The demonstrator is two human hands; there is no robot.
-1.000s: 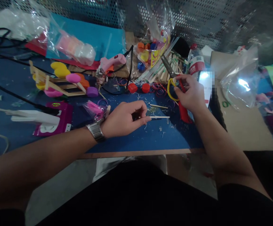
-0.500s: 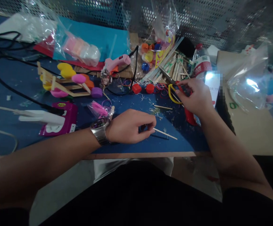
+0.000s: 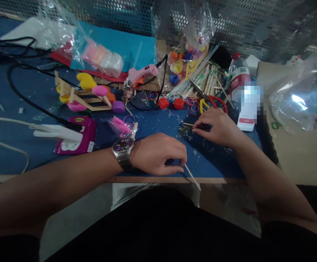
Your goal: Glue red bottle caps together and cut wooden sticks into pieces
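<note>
My left hand (image 3: 160,153), with a watch (image 3: 122,147) at its wrist, is bent over the front of the blue table. A thin wooden stick (image 3: 192,178) sticks out from between its thumb and fingers, slanting down past the table edge. My right hand (image 3: 215,127) is lowered to the tabletop, its thumb and fingertips closed at the right end of a shorter wooden stick (image 3: 187,124). Just beyond the knuckles lies a grey-jawed hand tool, pliers or scissors, with yellow and red handles (image 3: 220,103); no hand touches it.
A pink glue gun (image 3: 142,74) with a black cable rests behind. Left are a stick frame with coloured pieces (image 3: 90,99) and a purple power strip (image 3: 89,136). Red caps (image 3: 178,103), bundled sticks (image 3: 209,78), a bottle (image 3: 239,76) and a phone (image 3: 246,122) lie farther right.
My right hand has let go of the yellow-and-red-handled tool and come down left to the short stick. The stick in my left hand now points more steeply toward me.
</note>
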